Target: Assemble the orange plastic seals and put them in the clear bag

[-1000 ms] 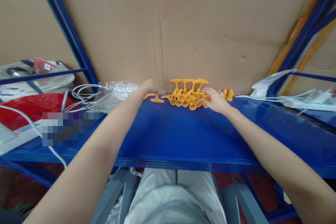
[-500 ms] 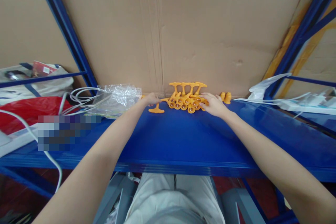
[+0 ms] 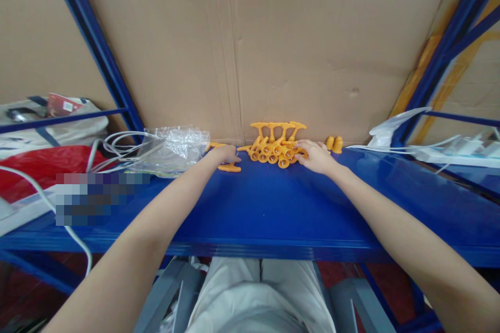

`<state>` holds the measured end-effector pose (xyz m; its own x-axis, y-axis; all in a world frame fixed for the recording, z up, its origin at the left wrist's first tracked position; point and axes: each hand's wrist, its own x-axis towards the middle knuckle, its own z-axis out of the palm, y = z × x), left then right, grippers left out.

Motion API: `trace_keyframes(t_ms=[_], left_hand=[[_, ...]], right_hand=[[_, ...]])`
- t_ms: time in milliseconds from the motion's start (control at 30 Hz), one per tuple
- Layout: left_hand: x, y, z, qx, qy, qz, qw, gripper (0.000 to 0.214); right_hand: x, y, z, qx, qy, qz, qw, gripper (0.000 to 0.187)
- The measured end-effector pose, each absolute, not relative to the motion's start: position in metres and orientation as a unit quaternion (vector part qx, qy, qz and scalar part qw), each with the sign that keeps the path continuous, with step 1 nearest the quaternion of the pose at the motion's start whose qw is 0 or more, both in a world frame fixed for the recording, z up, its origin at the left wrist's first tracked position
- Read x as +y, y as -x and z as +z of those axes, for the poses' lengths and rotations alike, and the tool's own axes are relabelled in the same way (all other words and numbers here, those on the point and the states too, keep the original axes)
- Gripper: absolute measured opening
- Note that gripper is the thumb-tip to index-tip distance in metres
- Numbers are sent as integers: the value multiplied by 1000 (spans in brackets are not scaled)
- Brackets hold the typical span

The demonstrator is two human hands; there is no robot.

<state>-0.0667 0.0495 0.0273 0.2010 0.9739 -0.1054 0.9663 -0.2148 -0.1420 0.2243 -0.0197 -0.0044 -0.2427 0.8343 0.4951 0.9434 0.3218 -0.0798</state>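
A heap of yellow T-shaped plastic pieces with round hollow ends lies at the back of the blue shelf. Several of them stand behind the heap with crossbars up against the cardboard. My left hand is closed around the stem of a separate T-shaped piece, whose crossbar shows below the fingers. Another yellow piece lies partly behind that hand. At the heap's right end my right hand has thumb and fingers closed on a piece there; its far fingertips are partly hidden.
Two small yellow pieces stand right of my right hand. Clear plastic bags and white cables lie to the left. A white power strip is at far right. Cardboard closes off the back; blue posts rise beside it.
My left hand has come slightly nearer and down over the stem of the separate piece, whose crossbar has shifted a little toward me. My right hand stays at the heap's right end.
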Motion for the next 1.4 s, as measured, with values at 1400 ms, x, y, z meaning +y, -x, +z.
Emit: trace_keyframes(t_ms=[1400], left_hand=[[19, 83, 11, -706, 682, -191, 27, 35]], right_hand=[[62, -372, -6, -548, 786, -39, 283, 28]])
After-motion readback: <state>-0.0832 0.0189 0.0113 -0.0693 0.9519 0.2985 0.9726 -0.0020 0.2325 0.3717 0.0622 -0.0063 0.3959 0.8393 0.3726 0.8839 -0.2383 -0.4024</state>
